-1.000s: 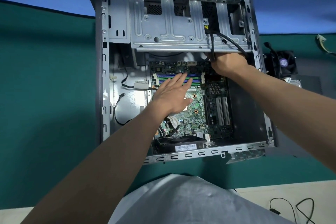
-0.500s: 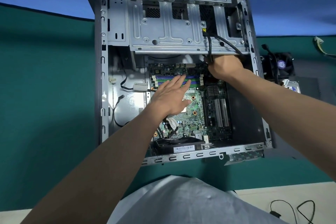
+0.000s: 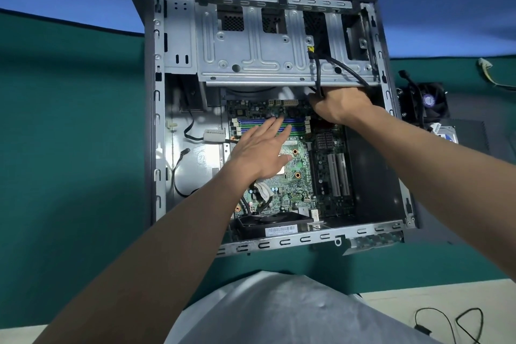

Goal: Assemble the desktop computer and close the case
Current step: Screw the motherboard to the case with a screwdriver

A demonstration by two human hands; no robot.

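Observation:
An open desktop case point(image 3: 156, 120) lies on its side on a green mat. The green motherboard point(image 3: 300, 193) sits inside it. My left hand point(image 3: 259, 152) rests flat on the board, fingers straight, tips over the blue and green memory slots point(image 3: 296, 121). My right hand point(image 3: 339, 106) is at the board's top right edge, just under the metal drive cage point(image 3: 257, 64). Its fingers are curled around a black cable point(image 3: 318, 72) that hangs from the cage; the fingertips are hidden.
A black fan point(image 3: 272, 220) sits at the case's near edge. Loose black wires point(image 3: 178, 176) lie in the left bay. Right of the case are a cooler fan point(image 3: 427, 103) and a dark panel point(image 3: 474, 137). Black cords point(image 3: 452, 321) lie on the floor.
My right hand has drawn slightly down and left with the black cable. My left hand has stayed flat on the motherboard.

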